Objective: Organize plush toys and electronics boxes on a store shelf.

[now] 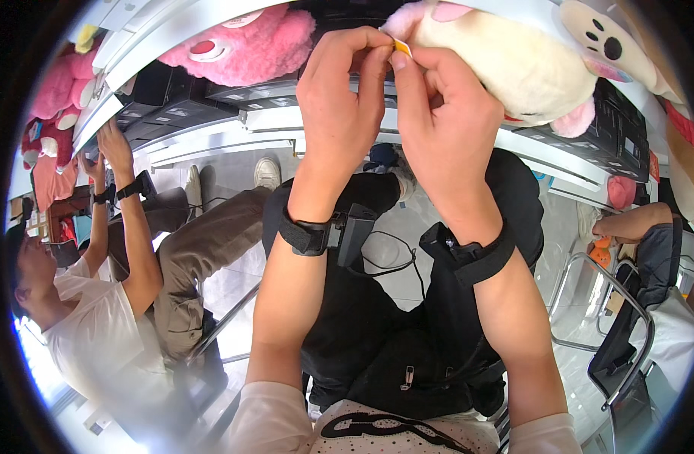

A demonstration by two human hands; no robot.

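My left hand point(345, 89) and my right hand point(441, 113) are raised together near the top of the view. Their fingertips pinch a small orange tag point(401, 48) between them. The tag sits at the edge of a cream plush toy point(513, 64) with pink ears and feet, which lies on a white shelf. My right hand rests against the toy's side. Both wrists wear black straps with small black devices.
A pink plush bear point(245, 47) lies on the shelf to the left. A seated person in a white shirt point(90, 325) at the left reaches up to the shelf. Another person sits at the right by a metal-framed chair point(627, 333). Black boxes point(165, 98) fill the lower shelves.
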